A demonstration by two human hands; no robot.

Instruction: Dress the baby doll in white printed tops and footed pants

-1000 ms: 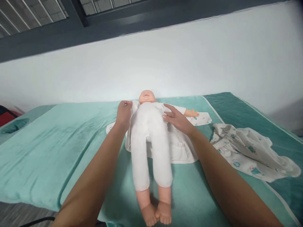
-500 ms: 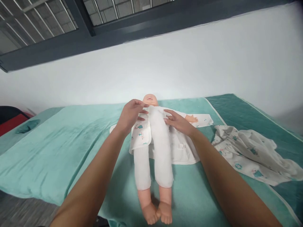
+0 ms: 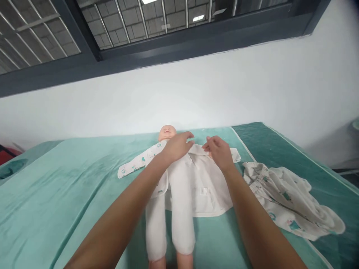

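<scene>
A baby doll (image 3: 182, 209) with a white body and legs lies on its back, head away from me. A white baby shirt (image 3: 213, 203) with teal prints is spread open under it. One printed sleeve (image 3: 137, 162) covers the doll's arm on the left; the other sleeve (image 3: 235, 154) lies flat, the doll's arm (image 3: 198, 150) outside it. My left hand (image 3: 179, 145) hovers over the doll's chest, fingers apart and pointing right. With bent fingers, my right hand (image 3: 220, 151) closes at the doll's hand (image 3: 209, 154), which is mostly hidden under it.
Crumpled white printed pants (image 3: 291, 201) lie on the right. A teal cover (image 3: 70, 186) spreads under everything, with a darker teal part (image 3: 322, 186) at the right. Behind stands a white wall (image 3: 196, 97) below a dark window frame (image 3: 168, 48) with metal bars.
My left hand has moved right, off the shirt's left front flap. My right hand has shifted outward to the doll's hand. The view has tilted up, so the doll's feet are out of frame.
</scene>
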